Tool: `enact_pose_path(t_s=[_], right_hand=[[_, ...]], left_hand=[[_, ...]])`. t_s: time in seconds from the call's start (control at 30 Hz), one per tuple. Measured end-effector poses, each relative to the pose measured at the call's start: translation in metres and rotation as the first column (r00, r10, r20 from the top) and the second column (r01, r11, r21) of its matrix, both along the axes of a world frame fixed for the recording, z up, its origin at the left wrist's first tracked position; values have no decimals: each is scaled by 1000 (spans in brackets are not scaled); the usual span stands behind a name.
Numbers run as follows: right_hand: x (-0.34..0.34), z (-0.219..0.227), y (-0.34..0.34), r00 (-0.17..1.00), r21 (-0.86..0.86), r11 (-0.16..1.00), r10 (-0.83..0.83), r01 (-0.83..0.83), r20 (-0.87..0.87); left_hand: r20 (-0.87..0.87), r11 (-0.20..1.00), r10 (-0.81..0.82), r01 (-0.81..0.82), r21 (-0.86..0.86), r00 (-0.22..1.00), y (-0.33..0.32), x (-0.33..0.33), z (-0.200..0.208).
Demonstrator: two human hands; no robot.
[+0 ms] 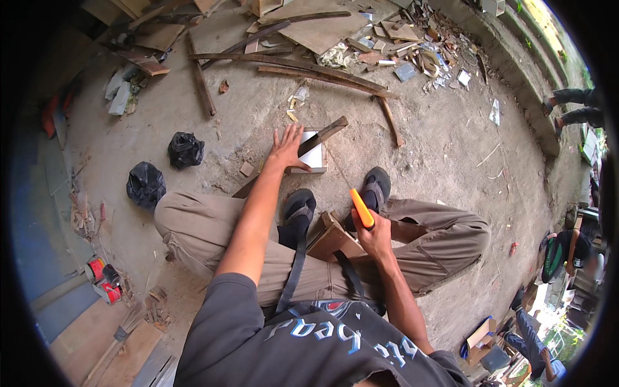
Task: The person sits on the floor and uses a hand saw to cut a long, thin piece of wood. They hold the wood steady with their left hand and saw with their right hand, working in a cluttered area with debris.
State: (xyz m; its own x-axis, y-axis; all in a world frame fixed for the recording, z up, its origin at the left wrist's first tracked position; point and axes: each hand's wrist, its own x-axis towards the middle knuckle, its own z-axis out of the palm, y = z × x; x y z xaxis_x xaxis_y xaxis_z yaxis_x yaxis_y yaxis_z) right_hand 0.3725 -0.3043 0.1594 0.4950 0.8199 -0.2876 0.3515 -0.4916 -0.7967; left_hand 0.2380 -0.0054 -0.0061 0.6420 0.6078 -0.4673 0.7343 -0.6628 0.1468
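At the left, two black plastic bags (186, 151) sit on the dirty concrete floor, beyond the person's left knee. Next comes the wooden stick (327, 134), which slants up and away to the right; its near part passes under the left forearm, and its far end juts past the left hand (285, 152). The stick runs beneath the palm, between fingers and thumb. That hand is spread wide, fingers fanned forward and thumb stretched right to the near edge of a low box (313, 157) with a white top. The left arm reaches forward nearly straight, palm down.

Right of the box is a handsaw (362, 208), its orange handle in the right hand (376, 235) and its thin blade pointing forward and left toward the stick; I cannot tell if the blade touches the wood. The right hand's fingers are wrapped tightly around the handle's black end. The right elbow is bent, the forearm angling up and left, with the fist beside the right sandal (377, 181).
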Motion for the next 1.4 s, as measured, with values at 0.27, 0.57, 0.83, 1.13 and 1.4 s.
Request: enact_pose_path(t_s=[0.27,0.57,0.83,1.13,1.4], right_hand=[[-1,-11,-2,997,147,989,-19,8,75],[-7,-16,0,1000,131,991,10,-13,24],[-2,-17,-3,1000,63,998,5,-6,12],[-5,-16,0,999,55,998,39,-38,-1],[-1,-21,1,999,234,972,-2,-10,52]], left_hand=[[42,998,44,-42,-47,998,-1,17,-22],[38,969,248,-248,1,968,-2,-25,-23],[255,836,528,-548,9,810,-68,-17,-47],[211,831,545,-555,-13,811,-46,-110,-80],[352,854,492,-520,-18,796,-34,-75,-73]])
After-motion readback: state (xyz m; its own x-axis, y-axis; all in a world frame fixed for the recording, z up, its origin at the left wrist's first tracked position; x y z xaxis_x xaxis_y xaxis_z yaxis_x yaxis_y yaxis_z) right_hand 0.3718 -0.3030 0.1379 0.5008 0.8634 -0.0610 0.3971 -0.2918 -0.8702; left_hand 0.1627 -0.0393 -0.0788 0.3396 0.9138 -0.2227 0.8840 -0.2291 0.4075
